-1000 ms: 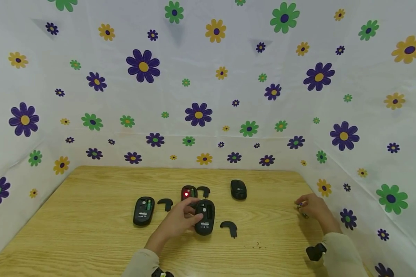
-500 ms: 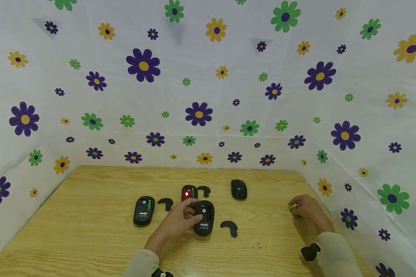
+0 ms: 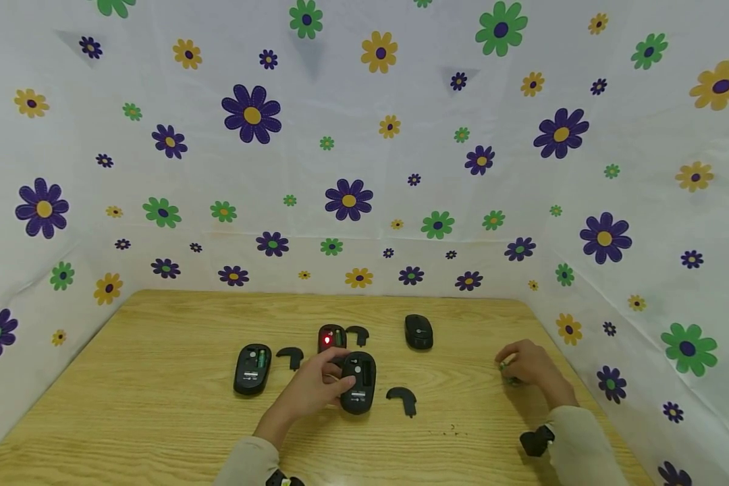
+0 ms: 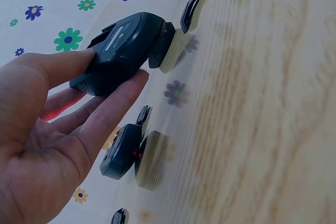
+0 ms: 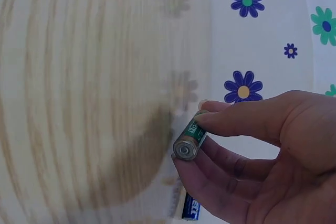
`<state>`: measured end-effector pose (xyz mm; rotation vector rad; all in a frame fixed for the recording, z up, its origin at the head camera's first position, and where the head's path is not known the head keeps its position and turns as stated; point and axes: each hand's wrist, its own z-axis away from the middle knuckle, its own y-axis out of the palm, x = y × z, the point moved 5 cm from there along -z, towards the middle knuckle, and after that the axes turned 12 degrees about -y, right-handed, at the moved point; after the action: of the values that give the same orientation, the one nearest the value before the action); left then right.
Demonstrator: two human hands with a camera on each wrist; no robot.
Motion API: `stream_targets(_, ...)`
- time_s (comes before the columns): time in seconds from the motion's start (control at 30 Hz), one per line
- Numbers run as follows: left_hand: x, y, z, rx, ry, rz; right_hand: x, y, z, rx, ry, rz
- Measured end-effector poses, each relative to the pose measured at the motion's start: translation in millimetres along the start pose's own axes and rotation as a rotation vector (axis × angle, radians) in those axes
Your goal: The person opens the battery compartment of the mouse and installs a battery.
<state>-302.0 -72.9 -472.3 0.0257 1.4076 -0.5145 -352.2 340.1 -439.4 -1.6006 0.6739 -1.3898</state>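
Note:
My left hand [image 3: 312,385] holds a black computer mouse [image 3: 358,395] by its sides, underside up, with thumb and fingers. Its open battery slot [image 3: 366,372] looks dark. Just to the right of that mouse lies a hook-shaped black battery cover [image 3: 403,398]. At the right side of the table, my right hand [image 3: 531,366] pinches a green battery [image 5: 192,136] between thumb and fingers, one metal end showing in the right wrist view. A blue battery [image 5: 191,207] lies on the table close below that hand, partly hidden by the fingers.
An overturned mouse [image 3: 252,381] with a green battery lies at left, a cover [image 3: 290,357] beside it. Behind my left hand, another overturned mouse [image 3: 327,332] glows red, next to a cover [image 3: 358,334]. A mouse [image 3: 418,332] stands upright farther back. Flower-patterned cloth [image 3: 352,169] surrounds the table [image 3: 176,418].
My right hand has moved left from near the table's right edge, carrying the green battery. The left hand and its mouse have stayed in nearly the same place.

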Motion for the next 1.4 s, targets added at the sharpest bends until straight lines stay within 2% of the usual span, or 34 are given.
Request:
stream_targets(0.13,-0.2,0.3,-0.2,0.002,0.004,-0.006,10.7,-1.9,-0.7,-0.018,-0.004,-0.036)
stream_targets(0.43,0.1,0.2,-0.4,0.003,0.008,-0.015,45.2,2.5,-2.2,-0.052,-0.068,-0.214)
stream_targets(0.67,0.5,1.4,-0.1,0.01,0.008,-0.017,70.9,17.5,-8.7,-0.061,-0.078,-0.225)
stream_targets(0.97,0.1,1.7,0.7,-0.008,0.007,-0.035,110.2,33.1,-14.2,-0.069,-0.159,-0.265)
stream_targets(1.4,1.3,3.8,-0.4,0.003,0.003,-0.035,142.2,44.4,-11.8,-0.08,-0.187,-0.308)
